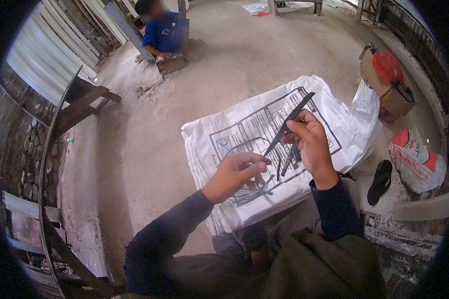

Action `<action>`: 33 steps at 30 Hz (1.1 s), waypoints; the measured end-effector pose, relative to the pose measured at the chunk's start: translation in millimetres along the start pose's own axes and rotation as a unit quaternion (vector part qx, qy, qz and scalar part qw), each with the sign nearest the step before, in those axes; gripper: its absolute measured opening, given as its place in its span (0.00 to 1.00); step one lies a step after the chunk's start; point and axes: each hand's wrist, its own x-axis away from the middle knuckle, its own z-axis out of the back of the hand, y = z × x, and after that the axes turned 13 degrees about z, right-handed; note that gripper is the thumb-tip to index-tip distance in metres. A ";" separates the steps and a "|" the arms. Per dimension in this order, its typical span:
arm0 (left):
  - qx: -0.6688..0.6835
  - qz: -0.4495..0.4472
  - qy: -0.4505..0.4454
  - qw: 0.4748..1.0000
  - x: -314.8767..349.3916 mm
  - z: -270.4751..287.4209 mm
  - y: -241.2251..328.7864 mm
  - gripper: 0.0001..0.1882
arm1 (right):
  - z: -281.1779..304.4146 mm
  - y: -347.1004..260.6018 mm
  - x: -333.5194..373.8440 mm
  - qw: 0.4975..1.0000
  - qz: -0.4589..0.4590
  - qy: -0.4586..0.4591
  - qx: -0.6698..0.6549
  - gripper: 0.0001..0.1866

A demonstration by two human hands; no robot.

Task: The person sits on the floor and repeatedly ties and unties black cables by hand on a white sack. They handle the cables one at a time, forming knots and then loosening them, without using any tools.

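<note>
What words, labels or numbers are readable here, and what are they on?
I won't copy wording, but print shows here.
White sack: framed black print; fine lines too small to read.
Red-and-white bag at right: large red lettering.
Blue shirt at upper left: pale mark, too blurred to read.

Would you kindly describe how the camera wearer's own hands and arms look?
The left hand and right hand are both bare, with no gloves. The left sleeve and right sleeve are long and dark navy, ending near the wrists, with no clear markings visible on the cloth.
</note>
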 end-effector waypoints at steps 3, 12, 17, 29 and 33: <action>0.023 0.023 -0.058 0.998 6.0 0.5 -10.3 0.18 | 4.3 2.6 16.3 1.000 -0.019 0.002 -0.007 0.05; -0.050 0.025 -0.035 0.998 -3.3 -2.2 -40.5 0.12 | 19.8 16.2 35.9 0.998 -0.068 -0.013 -0.010 0.06; -0.043 -0.029 0.051 0.997 -5.4 1.8 -44.9 0.12 | 14.4 16.7 37.5 0.991 -0.104 -0.073 0.033 0.12; 0.082 0.028 0.052 0.995 -7.6 6.7 -46.1 0.14 | 9.9 38.3 45.9 0.962 -0.096 -0.203 0.156 0.12; 0.090 0.032 0.059 0.994 -9.1 7.0 -47.0 0.14 | 9.5 41.5 47.7 0.964 -0.112 -0.203 0.134 0.14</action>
